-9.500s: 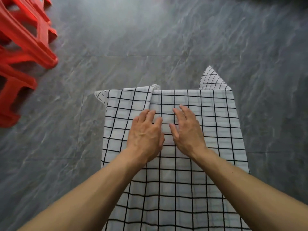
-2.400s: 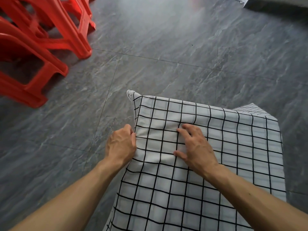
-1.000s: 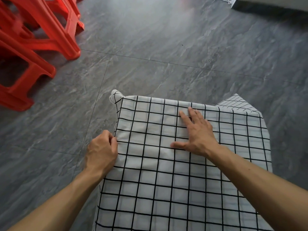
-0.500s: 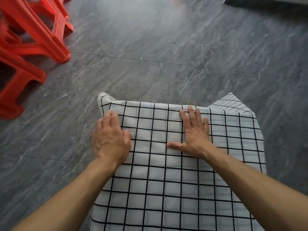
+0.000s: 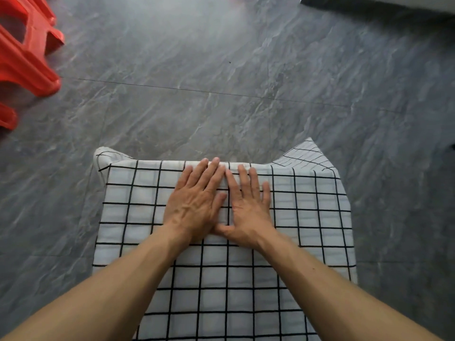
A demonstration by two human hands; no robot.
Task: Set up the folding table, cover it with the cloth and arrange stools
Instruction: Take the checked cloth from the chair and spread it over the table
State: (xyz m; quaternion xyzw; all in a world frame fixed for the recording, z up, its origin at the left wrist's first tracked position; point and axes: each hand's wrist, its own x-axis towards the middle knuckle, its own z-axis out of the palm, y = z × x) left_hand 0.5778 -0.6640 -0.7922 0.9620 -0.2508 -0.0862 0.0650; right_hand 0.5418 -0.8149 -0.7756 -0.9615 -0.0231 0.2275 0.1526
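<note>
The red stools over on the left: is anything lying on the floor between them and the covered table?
Nothing visible does. Only bare grey floor separates the red stools from the checked cloth, on which both hands, left hand and right hand, lie flat.

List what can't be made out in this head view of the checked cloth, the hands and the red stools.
- Folding table: head view, wholly hidden under the checked cloth.
- Red stools: cut off by the left edge, so their number is unclear.
- Cloth's near end: cut off by the bottom edge and crossed by both forearms.
- Palms of the left hand and right hand: face down on the cloth.
- Pale object at top right: cut off, unidentifiable.
</note>
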